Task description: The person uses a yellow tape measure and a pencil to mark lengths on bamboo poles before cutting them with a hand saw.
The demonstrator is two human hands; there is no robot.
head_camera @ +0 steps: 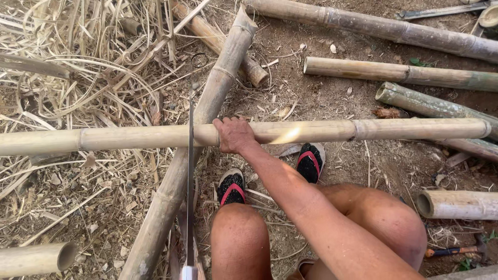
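The pole (311, 130) lies level across the view, resting crosswise on a second, slanted pole (207, 111) that runs from the lower left up toward the top centre. A saw blade (190, 171) stands on edge against the near side of the pole, just left of where the two poles cross; its handle end leaves the view at the bottom edge, so you cannot tell which hand drives it or how that grip stands.

Your right hand (234, 135) is clenched over the top of the pole, just right of the blade, with the forearm reaching in from the lower right. Your left hand is out of view.

Your feet in black sandals with red straps (232, 187) sit on the ground just behind the pole, knees bent over them.

Dry husks and straw (78, 62) cover the ground on the left. More cut bamboo (399, 73) lies at the upper right, and short pieces at the lower left (36, 258) and right edge (456, 204). A small hammer (456, 250) lies at the lower right.
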